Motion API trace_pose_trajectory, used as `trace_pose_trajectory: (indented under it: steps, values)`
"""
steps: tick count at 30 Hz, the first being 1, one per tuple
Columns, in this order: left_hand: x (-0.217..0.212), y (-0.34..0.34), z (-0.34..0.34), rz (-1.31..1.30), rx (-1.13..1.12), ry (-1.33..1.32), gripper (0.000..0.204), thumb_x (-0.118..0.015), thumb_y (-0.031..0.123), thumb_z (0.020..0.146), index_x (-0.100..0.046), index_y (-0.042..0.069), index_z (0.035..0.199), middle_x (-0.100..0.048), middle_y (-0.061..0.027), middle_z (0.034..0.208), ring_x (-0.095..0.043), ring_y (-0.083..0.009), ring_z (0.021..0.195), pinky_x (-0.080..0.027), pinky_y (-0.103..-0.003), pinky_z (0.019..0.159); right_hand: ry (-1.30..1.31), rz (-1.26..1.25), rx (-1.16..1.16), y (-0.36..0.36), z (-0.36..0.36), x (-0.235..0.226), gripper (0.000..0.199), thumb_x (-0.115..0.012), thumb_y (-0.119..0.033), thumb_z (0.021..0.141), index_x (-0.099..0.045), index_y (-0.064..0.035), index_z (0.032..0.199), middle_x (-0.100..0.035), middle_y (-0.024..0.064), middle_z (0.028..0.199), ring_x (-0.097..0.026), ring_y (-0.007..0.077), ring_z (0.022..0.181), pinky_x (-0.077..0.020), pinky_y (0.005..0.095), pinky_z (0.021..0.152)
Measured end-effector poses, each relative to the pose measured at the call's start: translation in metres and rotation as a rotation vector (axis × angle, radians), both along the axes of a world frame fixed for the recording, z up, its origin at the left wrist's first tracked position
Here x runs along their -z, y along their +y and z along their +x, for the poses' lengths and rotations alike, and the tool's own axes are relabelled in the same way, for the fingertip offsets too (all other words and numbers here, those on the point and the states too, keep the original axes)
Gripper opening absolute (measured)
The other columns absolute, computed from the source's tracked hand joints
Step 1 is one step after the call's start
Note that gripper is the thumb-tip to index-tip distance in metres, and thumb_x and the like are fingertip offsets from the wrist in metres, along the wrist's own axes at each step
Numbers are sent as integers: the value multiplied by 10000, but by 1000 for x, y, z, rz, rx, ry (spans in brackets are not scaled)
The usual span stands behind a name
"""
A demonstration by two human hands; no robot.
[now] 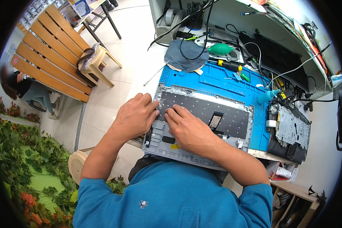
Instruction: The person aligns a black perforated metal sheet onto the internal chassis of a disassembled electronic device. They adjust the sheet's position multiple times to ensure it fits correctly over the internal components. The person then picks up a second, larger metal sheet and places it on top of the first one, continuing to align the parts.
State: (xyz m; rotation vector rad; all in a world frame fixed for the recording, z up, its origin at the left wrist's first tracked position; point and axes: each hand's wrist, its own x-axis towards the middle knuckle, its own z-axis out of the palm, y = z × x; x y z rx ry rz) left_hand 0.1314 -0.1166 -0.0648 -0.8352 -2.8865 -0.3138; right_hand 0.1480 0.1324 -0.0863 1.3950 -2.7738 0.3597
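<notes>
A grey laptop top case (193, 155) lies inner side up at the near edge of the bench. A thin black keyboard backing plate (195, 108), dotted with small bright points, covers its far half. My left hand (135, 116) is closed at the plate's left end, fingers curled together with the tips near the frame; what they pinch, if anything, is hidden. Across the plate's left part lies my right hand (188, 129), fingers stretched out with their tips on the black surface. To its right, a dark flat ribbon cable (216, 120) with a pale label rests on the plate.
Beneath the case spreads a blue repair mat (224, 83). Beyond sit a grey cloth (186, 55), a green air blower (220, 49), a yellow-black screwdriver (230, 65) and a teal bottle (268, 96). Another laptop part (292, 127) stands at right. Cables hang overhead; a person (30, 89) sits far left.
</notes>
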Motion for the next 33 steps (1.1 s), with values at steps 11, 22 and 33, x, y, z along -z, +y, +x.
trace_pose_trajectory:
  steps: [11,22,33]
  values:
    - [-8,5,-5,15,12,-18,325,-766,205,1015,-829,104,1317,-668,-72,1074,-662,-285,1056,-580,-434,917,-12,-19,3,0,0,-1,548,-688,-166,1042,-623,160,1478,-612,267,1518,-525,417,1500,-451,502,1278]
    - [-2,5,-2,65,191,19,370,-789,165,987,-799,47,1338,-751,-115,1448,-637,-331,1455,-490,-509,1251,16,-38,-4,1,1,0,544,-663,-132,1021,-620,167,1473,-615,280,1504,-537,418,1488,-445,500,1285]
    - [3,14,-20,46,246,-18,237,-750,191,1010,-805,33,1177,-755,-124,1334,-679,-312,1383,-471,-512,1266,127,-101,-9,25,21,-41,570,-674,-141,963,-636,173,1437,-635,312,1474,-605,436,1412,-466,503,1261]
